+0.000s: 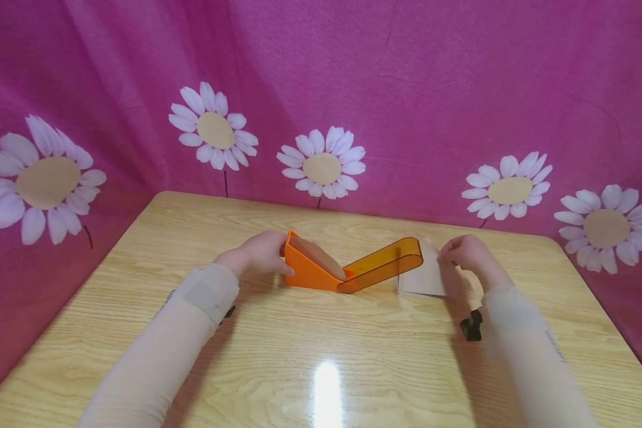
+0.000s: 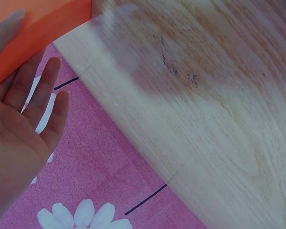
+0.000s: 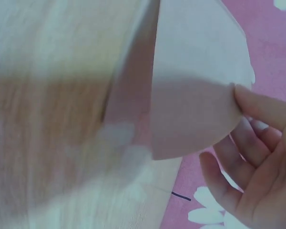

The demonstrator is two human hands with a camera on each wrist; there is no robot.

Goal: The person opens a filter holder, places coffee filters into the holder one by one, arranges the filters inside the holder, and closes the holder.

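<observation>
An orange filter holder stands on the table, its see-through amber lid swung out to the right. Brown paper filters rest inside the holder. My left hand grips the holder's left end, thumb on the near side; the left wrist view shows the thumb on the orange wall and the other fingers partly behind it. Off to the right of the lid, my right hand pinches the edge of a paper coffee filter, pale, flat and curved along one side. Part of that filter is behind the lid in the head view.
The wooden table meets a pink curtain with printed white daisies along its back and sides. A bright reflection lies on the near tabletop. Dark wrist-camera parts hang under the right forearm.
</observation>
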